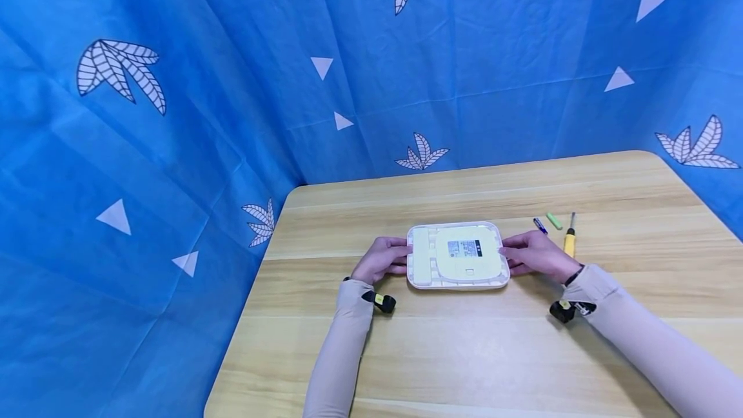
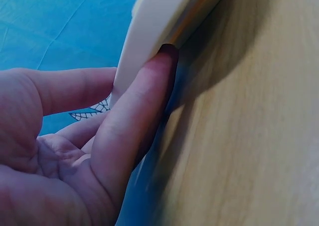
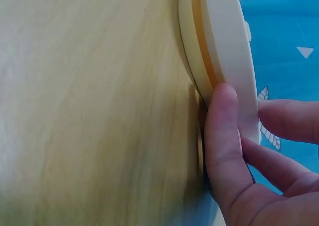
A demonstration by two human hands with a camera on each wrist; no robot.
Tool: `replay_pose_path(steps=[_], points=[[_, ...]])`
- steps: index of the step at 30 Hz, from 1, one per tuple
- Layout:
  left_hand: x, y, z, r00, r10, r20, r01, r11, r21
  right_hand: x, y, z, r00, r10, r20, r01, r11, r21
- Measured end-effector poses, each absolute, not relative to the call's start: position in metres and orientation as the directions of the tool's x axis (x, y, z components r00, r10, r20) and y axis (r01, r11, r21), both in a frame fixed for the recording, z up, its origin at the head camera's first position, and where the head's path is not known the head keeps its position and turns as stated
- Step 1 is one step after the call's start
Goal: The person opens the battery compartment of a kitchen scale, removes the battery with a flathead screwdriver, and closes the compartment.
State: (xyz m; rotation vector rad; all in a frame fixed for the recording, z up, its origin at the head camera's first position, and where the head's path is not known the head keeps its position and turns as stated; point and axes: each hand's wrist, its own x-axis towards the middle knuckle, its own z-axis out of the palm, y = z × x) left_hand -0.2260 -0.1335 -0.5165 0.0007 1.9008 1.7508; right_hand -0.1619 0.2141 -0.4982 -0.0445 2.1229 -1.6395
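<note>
A white kitchen scale (image 1: 470, 271) lies with its labelled underside up on the wooden table. My left hand (image 1: 383, 258) pinches its left end; in the left wrist view, the thumb (image 2: 144, 91) presses the side wall and a finger touches the edge. Opposite it, my right hand (image 1: 536, 254) grips the right end, its thumb (image 3: 224, 131) against the side in the right wrist view. An orange band (image 3: 202, 36) runs along that side. Some fingers of both hands are hidden behind the scale.
Right of the scale, beyond my right hand, lie a yellow-handled screwdriver (image 1: 570, 240), a small green cylinder (image 1: 554, 220) like a battery, and a small dark blue one (image 1: 540, 226). A blue patterned curtain (image 1: 371, 82) hangs behind the wooden table (image 1: 464, 353) and along its left.
</note>
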Motion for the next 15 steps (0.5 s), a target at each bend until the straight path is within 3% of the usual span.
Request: replay_pose_path(steps=[15], points=[[-0.2292, -0.1360, -0.5198, -0.844, 0.376, -0.382, -0.345, 0.165, 0.924, -0.1638, 0.2184, -0.4993, -0.890, -0.268, -0.369, 0.316, 0.221, -0.923]])
